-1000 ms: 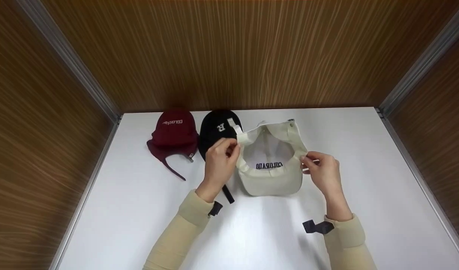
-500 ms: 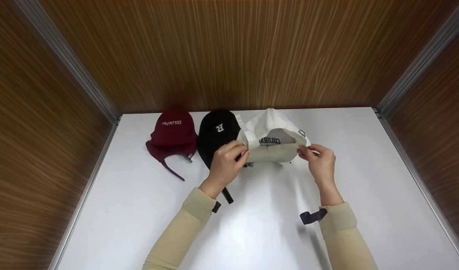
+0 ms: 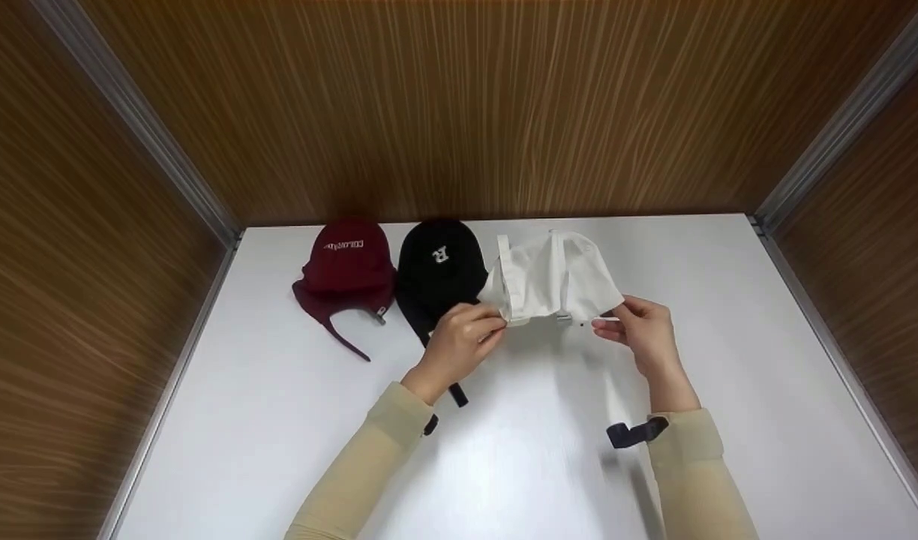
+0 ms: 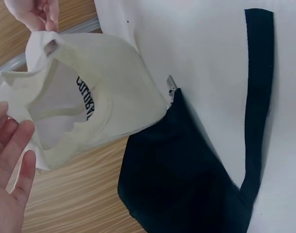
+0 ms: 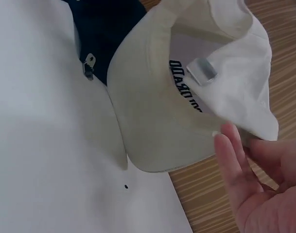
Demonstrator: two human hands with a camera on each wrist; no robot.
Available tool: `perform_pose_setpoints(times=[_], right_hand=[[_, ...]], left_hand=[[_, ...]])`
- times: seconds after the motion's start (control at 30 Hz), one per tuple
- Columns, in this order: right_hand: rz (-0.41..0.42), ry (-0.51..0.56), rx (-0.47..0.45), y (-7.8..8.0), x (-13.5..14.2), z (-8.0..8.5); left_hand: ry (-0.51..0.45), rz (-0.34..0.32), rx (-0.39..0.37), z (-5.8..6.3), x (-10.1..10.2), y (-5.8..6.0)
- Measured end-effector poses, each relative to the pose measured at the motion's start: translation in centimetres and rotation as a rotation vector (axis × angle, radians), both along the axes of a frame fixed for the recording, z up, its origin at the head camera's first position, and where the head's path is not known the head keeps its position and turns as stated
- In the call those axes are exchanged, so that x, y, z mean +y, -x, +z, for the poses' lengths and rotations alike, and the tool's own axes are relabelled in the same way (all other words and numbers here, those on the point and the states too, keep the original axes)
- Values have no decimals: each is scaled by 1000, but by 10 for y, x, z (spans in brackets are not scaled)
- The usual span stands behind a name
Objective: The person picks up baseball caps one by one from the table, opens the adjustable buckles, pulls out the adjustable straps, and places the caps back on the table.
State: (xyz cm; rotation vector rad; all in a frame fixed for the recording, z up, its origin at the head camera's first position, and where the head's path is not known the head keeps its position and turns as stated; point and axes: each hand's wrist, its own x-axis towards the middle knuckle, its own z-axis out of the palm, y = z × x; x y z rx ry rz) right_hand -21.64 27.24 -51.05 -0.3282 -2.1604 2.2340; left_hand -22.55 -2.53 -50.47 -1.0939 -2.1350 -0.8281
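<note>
A white baseball cap (image 3: 538, 281) is held between both hands above the table, its back side facing me in the head view. The left hand (image 3: 463, 341) pinches its lower left edge, near the loose back strap (image 3: 510, 274). At the lower right edge, the right hand (image 3: 646, 334) grips the cap between thumb and fingers. The metal buckle (image 5: 202, 71) hangs at the back opening in the right wrist view. Dark COLORADO lettering (image 4: 85, 97) shows inside the crown in the left wrist view. From the head view the brim is hidden.
Left of the white cap lies a black cap (image 3: 436, 270) with a white R, its strap end (image 3: 457, 394) reaching forward. Further left is a maroon cap (image 3: 350, 262) with its strap loose. Wood-patterned panels (image 3: 489, 105) enclose the white table (image 3: 264, 435) at the back and sides.
The white cap has tipped over: its inside and brim faced me earlier, and now its outer back does. Both hands keep hold of its edges. The black and maroon caps stay put.
</note>
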Motion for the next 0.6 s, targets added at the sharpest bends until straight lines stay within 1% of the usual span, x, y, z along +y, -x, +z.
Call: perform_pose_setpoints(times=[0.13,0.23,0.4,0.5,0.6], right_hand=[[52,60,-54,-3,0,2],[54,97,-61,-4,-1,4],[48,104,-57,-8,-1,8],[72,112,-54,-10,0,10],[83,87,-63,-11,0,10]], left_hand=[[20,-8,-8,-3,1,0],[32,-11,-13,-5,2,0],[41,-4,-14,-7,4,-1],[39,-5,-5,-8,5,-1],[37,-6,15,-7,6,-2]])
